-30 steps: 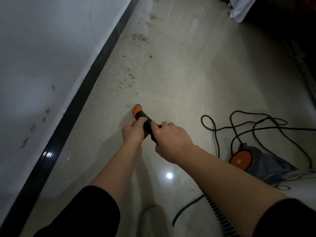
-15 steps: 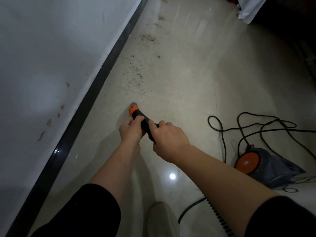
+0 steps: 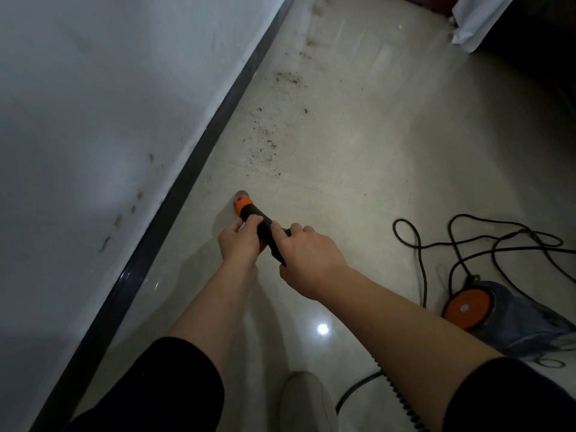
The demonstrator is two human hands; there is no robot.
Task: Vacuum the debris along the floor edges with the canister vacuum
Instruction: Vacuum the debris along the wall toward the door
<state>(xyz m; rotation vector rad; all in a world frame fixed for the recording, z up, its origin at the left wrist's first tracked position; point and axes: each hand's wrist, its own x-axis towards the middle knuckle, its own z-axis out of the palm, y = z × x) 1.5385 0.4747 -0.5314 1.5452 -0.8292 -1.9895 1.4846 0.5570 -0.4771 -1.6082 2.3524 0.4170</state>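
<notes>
The view was dim and grainy. A small white glare spot [image 3: 322, 329] shone on the glossy floor [image 3: 358, 157] toward 6 o'clock. The corner at 2 o'clock sank into black. Soft shadows [image 3: 215, 221] fell toward 9 o'clock; the wall [image 3: 93, 120] looked grey, with fine detail soft.

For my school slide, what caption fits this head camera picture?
Left hand and right hand grip the vacuum nozzle near the dark baseboard, debris scattered ahead.

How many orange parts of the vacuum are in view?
2. One is the orange collar at the tip of the wand that the left hand and the right hand grip. The other is the orange disc on the canister, at right. More may be hidden.
</notes>
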